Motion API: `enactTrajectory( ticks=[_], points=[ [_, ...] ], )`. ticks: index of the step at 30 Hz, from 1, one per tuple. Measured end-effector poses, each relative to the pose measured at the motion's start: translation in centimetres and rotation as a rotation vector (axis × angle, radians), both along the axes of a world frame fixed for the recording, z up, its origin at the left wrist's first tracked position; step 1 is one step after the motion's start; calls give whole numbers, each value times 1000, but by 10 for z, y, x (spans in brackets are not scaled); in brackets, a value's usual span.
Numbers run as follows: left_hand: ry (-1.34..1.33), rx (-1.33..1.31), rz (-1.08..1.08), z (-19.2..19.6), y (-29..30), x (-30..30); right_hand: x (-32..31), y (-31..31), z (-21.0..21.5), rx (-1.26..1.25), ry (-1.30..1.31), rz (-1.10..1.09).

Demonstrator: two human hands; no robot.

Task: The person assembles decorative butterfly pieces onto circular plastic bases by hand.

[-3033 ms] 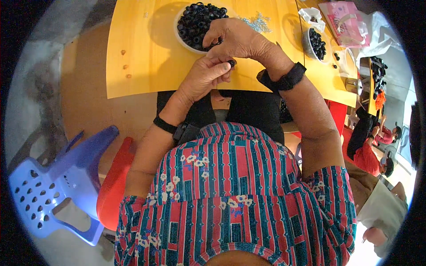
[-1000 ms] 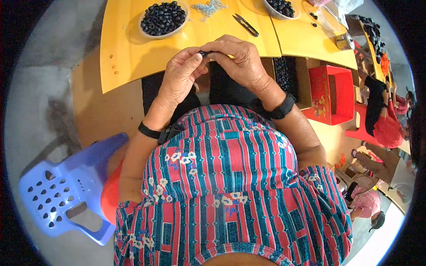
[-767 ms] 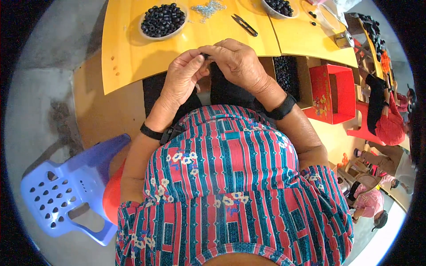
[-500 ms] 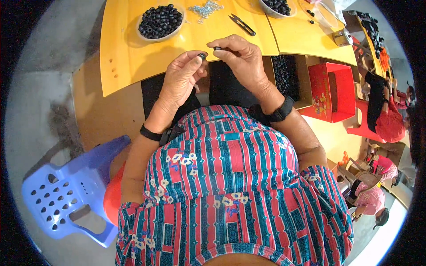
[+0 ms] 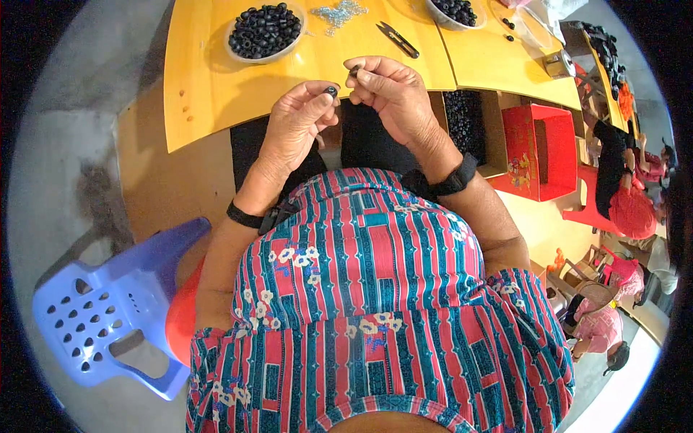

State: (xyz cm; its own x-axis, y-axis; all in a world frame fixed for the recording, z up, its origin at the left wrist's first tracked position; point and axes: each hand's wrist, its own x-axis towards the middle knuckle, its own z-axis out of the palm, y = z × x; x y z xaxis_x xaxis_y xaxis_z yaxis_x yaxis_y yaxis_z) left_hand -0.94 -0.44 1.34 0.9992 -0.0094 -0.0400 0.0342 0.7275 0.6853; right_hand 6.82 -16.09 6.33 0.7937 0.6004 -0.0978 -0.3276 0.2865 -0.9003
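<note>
Just below the front edge of the yellow surface [image 5: 209,94], both hands were raised close together. The left hand [image 5: 296,119] had its thumb and forefinger pinched on a small black bead [image 5: 331,91], which sat at the fingertips. The right hand [image 5: 390,90] was likewise pinched shut on a second small dark piece [image 5: 354,71] held at its fingertips, just beside and slightly above the bead, the two pieces near but not touching. Each wrist carried a black band. On the surface beyond the left hand stood a white bowl [image 5: 245,56] heaped with black beads, and to its right lay a small pile of silvery metal bits [image 5: 339,12] and a pair of black snips [image 5: 397,40]. A second bowl of dark beads [image 5: 456,10] sat further right. Below the surface on the right stood an open red box [image 5: 538,148], and a blue plastic stool [image 5: 108,317] stood on the floor at the person's left.
</note>
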Motion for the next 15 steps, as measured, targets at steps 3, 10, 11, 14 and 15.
enactTrajectory(
  ticks=[3,10,11,14,15],
  points=[
    [-7,13,24,2,2,-1,-2,1,2,66,61,43],
    [-14,110,78,12,0,-4,-9,3,1,109,91,52],
    [-25,130,83,11,0,-3,-9,3,0,108,92,55],
    [-27,180,112,13,0,-3,-9,3,0,118,79,79],
    [-18,210,134,15,-1,-3,-9,4,0,110,78,77]
  ],
)
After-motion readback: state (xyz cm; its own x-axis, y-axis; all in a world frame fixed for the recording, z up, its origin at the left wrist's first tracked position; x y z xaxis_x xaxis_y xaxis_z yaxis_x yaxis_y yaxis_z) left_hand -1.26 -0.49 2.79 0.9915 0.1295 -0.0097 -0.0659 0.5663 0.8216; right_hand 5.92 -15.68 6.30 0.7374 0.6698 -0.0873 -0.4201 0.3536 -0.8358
